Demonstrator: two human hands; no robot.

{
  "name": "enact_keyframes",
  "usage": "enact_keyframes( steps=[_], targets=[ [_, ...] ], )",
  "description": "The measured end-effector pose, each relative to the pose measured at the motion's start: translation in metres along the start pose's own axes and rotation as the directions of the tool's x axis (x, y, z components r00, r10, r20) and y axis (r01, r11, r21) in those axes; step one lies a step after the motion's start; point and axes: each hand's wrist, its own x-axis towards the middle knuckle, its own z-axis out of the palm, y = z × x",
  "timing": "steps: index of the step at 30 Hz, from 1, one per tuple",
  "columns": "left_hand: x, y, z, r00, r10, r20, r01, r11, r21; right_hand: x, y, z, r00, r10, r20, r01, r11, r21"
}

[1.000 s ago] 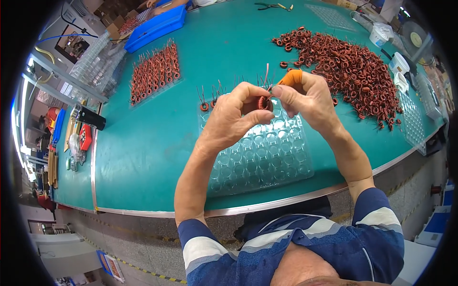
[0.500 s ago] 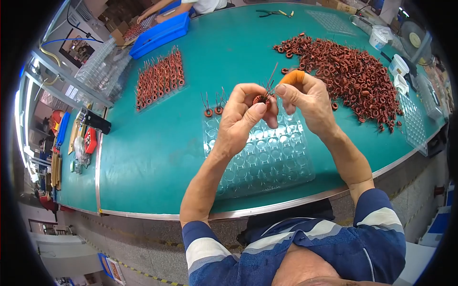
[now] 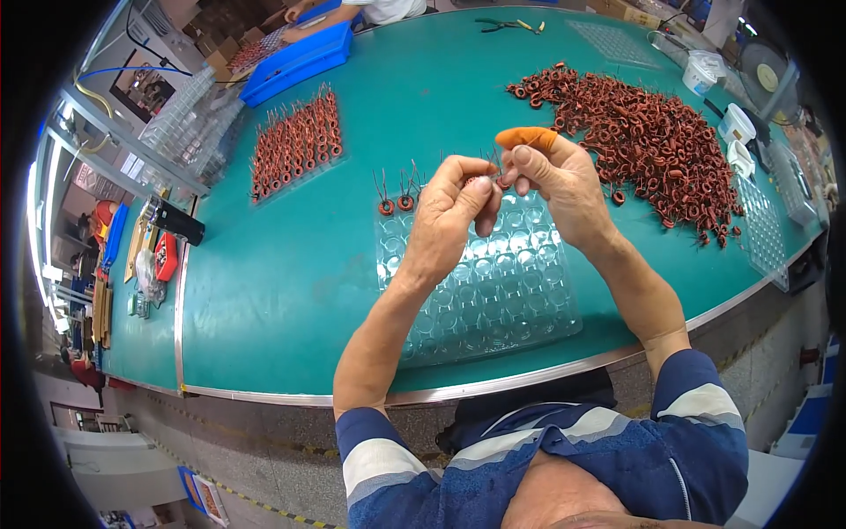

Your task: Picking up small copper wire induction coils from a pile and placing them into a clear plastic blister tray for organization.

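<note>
Above a clear blister tray (image 3: 493, 300) on the teal desk (image 3: 264, 291), a person's left hand (image 3: 449, 220) and right hand (image 3: 560, 185) meet, both pinching one small copper-wound coil (image 3: 493, 179) between fingertips, its wire leads pointing up. An orange finger cot (image 3: 526, 137) covers the right index finger. Two wound coils (image 3: 395, 203) stand in the tray's pockets at 10 o'clock from the hands, just beside the left knuckles. At 2 o'clock, well apart from the grip, lies a large loose heap of reddish coils (image 3: 652, 141). At 10 o'clock, farther off, rows of sorted coils (image 3: 295, 141) fill another tray, with a blue bin (image 3: 295, 62) beyond. Striped blue sleeves (image 3: 388, 458) frame the lower edge.
</note>
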Motion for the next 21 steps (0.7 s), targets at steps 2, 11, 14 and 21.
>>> enact_keyframes(
  steps=[2,11,14,21],
  targets=[
    [0.002,-0.002,-0.001,0.997,0.027,-0.071,-0.027,1.000,0.002,0.002,-0.003,0.000,0.997,0.004,-0.081,-0.018,0.984,-0.176],
    [0.004,0.000,-0.010,0.952,0.250,-0.174,-0.218,0.958,0.187,-0.003,-0.012,-0.006,0.991,-0.050,-0.122,0.005,0.939,-0.345],
    [0.002,-0.002,-0.003,0.947,0.291,-0.137,-0.187,0.845,0.501,-0.009,-0.002,0.014,0.987,-0.153,-0.051,0.132,0.948,-0.290],
    [-0.001,0.003,-0.001,0.959,0.278,-0.048,-0.202,0.797,0.569,-0.008,-0.003,0.015,0.978,-0.197,-0.075,0.168,0.944,-0.284]
  ],
)
